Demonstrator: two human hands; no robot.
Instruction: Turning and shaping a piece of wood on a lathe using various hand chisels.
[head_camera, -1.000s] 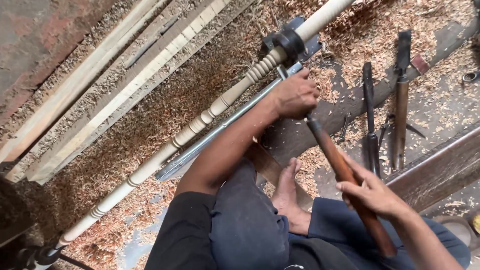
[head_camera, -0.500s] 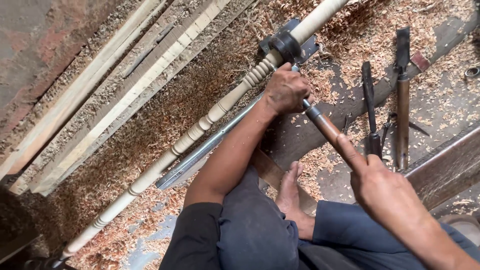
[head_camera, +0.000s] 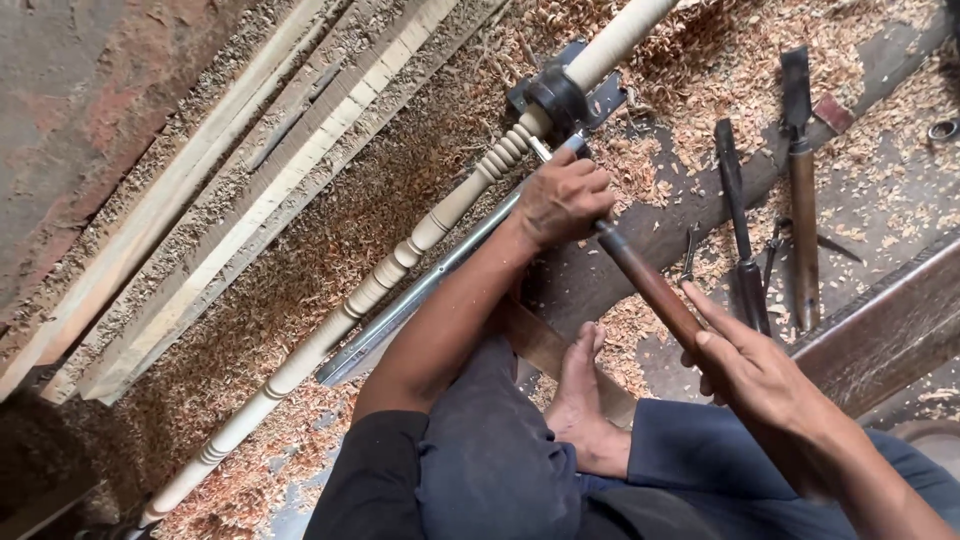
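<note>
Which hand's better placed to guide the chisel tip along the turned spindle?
Likely left hand: it grips the brown-handled chisel by the tip, beside the pale turned wooden spindle. Right hand sits back on the handle end.

No packages, labels, signs or screens appear in view.

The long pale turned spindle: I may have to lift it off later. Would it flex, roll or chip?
The spindle looks like solid wood, so probably stiff, though its slender length might sag slightly. Being round, it would likely roll on a flat surface. The fine beads look apt to chip if knocked.
</note>
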